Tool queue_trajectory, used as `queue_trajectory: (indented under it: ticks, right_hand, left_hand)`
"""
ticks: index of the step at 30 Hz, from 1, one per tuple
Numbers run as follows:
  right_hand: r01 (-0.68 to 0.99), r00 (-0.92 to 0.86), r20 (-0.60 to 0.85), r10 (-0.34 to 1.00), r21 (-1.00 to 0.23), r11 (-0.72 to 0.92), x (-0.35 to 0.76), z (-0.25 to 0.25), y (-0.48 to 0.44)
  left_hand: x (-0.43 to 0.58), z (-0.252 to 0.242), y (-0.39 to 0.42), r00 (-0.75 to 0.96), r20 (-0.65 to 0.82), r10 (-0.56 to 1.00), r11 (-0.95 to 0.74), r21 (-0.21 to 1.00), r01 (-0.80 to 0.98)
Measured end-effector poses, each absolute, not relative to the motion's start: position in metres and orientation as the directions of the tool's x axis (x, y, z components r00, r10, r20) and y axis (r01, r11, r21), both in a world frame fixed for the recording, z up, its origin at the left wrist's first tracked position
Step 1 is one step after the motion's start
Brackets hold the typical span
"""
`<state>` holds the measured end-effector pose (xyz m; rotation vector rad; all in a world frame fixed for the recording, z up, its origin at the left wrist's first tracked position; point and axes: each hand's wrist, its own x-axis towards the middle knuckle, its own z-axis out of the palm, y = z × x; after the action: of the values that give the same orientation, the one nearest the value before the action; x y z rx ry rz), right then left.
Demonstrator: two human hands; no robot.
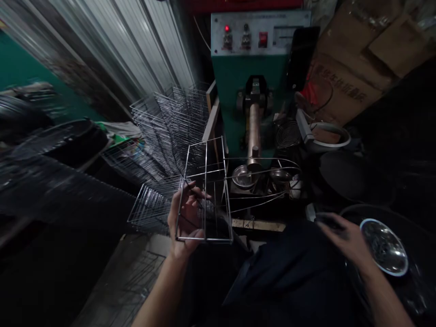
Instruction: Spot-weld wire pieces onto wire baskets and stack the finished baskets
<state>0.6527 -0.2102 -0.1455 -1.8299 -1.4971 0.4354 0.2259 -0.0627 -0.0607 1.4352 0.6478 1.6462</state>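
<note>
A wire frame (205,171) of thin metal rods is held upright by my left hand (186,218), whose fingers reach in behind the rods and whose thumb lies at the bottom edge. Long curved rods run from the frame to the right, below the copper-coloured arm (254,136) of a green machine (228,91). My right hand (344,236) is over the right side of my lap, blurred, near a shiny round bowl (384,247). Whether its fingers hold anything is smeared by motion.
Stacks of wire racks (170,122) stand left of the machine. Small metal dishes (242,176) sit beneath its arm. A phone (302,56) is at the control panel (260,34). Cardboard boxes (350,68) and a pan (330,144) are at right.
</note>
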Motion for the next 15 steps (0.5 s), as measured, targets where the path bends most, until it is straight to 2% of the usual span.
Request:
queue_trajectory:
  ticks: [1,3,5,7,9,12,15]
  right_hand:
    - [0.715,0.141,0.270,0.952,-0.694,0.091,0.619,-0.136,-0.195]
    - [0.743,-0.088,0.408,0.909,-0.581,0.333,0.564,-0.124,-0.166]
    - [0.807,-0.228,0.492,0.840,-0.387,0.446,0.529,-0.121,-0.139]
    - [0.858,-0.320,0.515,0.795,-0.198,0.474,0.512,-0.123,-0.119]
    - [0.876,-0.370,0.514,0.774,-0.085,0.475,0.505,-0.127,-0.104]
    - [0.887,-0.377,0.526,0.762,-0.032,0.461,0.503,-0.133,-0.093]
    - [0.889,-0.363,0.544,0.756,-0.042,0.457,0.504,-0.134,-0.087]
  left_hand:
    - [0.228,-0.058,-0.063,0.002,0.529,0.849,-0.509,0.818,-0.268]
    - [0.233,-0.053,-0.066,-0.012,0.508,0.861,-0.489,0.821,-0.294]
    - [0.235,-0.048,-0.067,-0.030,0.487,0.873,-0.471,0.826,-0.310]
    - [0.236,-0.045,-0.066,-0.044,0.472,0.880,-0.461,0.830,-0.315]
    - [0.234,-0.046,-0.062,-0.073,0.462,0.884,-0.460,0.831,-0.313]
    - [0.230,-0.051,-0.054,-0.105,0.469,0.877,-0.477,0.826,-0.301]
    - [0.227,-0.052,-0.049,-0.087,0.491,0.867,-0.495,0.828,-0.264]
